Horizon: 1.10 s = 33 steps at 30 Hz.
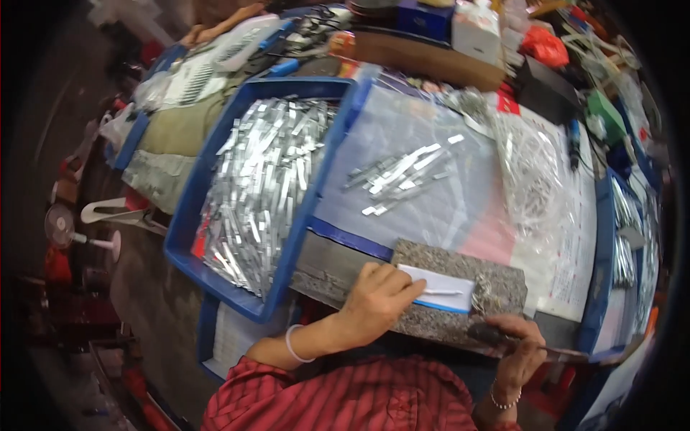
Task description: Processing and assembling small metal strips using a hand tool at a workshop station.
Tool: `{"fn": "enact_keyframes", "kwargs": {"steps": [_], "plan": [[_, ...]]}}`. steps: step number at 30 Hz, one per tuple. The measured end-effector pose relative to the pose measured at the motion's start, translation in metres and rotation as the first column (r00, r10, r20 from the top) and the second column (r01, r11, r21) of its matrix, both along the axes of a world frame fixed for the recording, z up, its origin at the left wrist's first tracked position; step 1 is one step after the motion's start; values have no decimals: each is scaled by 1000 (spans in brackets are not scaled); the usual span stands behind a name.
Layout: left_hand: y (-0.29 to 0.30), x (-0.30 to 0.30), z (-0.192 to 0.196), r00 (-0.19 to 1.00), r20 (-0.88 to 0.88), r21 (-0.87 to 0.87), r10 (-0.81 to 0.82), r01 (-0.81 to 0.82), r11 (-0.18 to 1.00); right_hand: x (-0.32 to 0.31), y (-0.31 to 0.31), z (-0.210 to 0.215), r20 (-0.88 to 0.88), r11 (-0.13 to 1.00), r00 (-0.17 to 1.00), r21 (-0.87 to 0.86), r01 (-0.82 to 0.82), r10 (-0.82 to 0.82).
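My left hand is closed at the left end of a white pad with a blue edge. Its fingertips hold one end of a thin, shiny metal strip lying across the pad. The pad rests on a speckled stone slab at the near edge of the bench. By the slab's right near corner, my right hand is closed round a dark, blurred tool whose kind I cannot make out. Small pale scraps lie on the slab between the hands.
A blue tray heaped with metal strips stands on the left. Several loose strips lie on plastic sheeting beyond the slab. Clear bags of pale rings or loops sit to the right, near another blue bin. Boxes line the back.
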<state>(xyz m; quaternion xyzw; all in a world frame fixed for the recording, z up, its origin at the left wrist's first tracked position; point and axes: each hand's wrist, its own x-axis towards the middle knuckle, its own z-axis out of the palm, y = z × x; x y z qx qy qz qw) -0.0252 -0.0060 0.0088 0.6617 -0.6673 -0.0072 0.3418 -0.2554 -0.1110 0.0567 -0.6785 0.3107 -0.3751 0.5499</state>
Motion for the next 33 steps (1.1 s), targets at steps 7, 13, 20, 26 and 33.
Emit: {"fn": "enact_keyframes", "kwargs": {"steps": [7,13,20,26,33], "plan": [[-3,4,-3,993,115,26,-35,33,999,31,-23,3,-169,985,972,-40,-170,161],[-2,1,-1,995,77,7,-62,62,998,57,-26,36,-333,711,896,-551,-437,292],[9,15,-5,999,-34,32,-7,8,999,82,-20,-9,-415,807,830,-297,-511,372],[17,15,-3,992,-87,58,86,-81,995,81,-10,30,-110,838,933,-414,-356,342],[21,20,-5,994,-102,101,50,-40,994,113,-14,-10,-420,736,815,-384,-558,399]]}}
